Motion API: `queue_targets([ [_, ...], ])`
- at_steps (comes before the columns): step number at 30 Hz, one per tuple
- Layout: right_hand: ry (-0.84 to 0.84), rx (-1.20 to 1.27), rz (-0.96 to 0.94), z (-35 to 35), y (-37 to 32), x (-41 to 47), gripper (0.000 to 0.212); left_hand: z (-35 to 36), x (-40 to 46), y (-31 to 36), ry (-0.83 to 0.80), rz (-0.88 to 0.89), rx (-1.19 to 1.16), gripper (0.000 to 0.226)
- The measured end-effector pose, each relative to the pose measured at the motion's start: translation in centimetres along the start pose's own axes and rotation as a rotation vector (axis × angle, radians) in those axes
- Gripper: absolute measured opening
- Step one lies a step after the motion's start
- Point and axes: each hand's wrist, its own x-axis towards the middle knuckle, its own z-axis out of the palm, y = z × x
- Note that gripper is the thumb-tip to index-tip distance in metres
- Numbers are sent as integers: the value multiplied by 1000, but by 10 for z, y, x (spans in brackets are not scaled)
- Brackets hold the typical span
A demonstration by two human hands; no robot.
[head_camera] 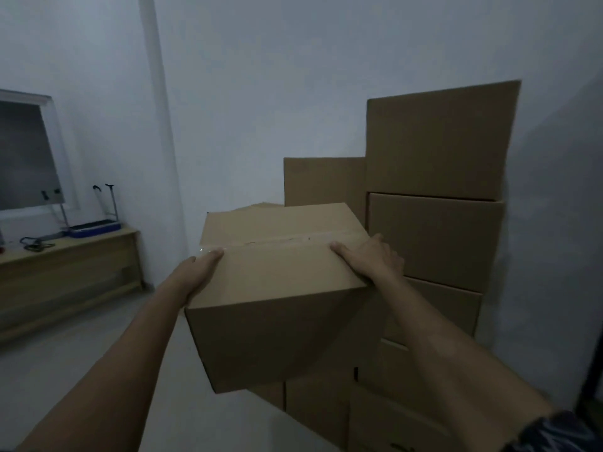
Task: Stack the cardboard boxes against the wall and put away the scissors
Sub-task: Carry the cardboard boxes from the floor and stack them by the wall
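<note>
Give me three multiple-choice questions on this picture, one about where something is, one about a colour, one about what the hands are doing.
1. Where is the stack of boxes?
A. against the wall, right
B. on the desk
C. under the window

2. What colour is the tray on the desk?
A. red
B. blue
C. green

3. How is the carried box held?
A. one hand
B. resting on the floor
C. both hands

Answers: 1 A, the stack stands at the right wall. 2 B, its rim is blue. 3 C, the left hand and right hand keep a grip on opposite sides.
</note>
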Motion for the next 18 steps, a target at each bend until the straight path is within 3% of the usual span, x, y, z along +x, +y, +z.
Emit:
queue_targets([
  [4,1,-1,-12,49,-67,33,120,-51,69,-13,-3,-13,-3,112],
  [18,74,66,-75,187,-278,176,112,-181,323,-10,90,51,-15,92],
])
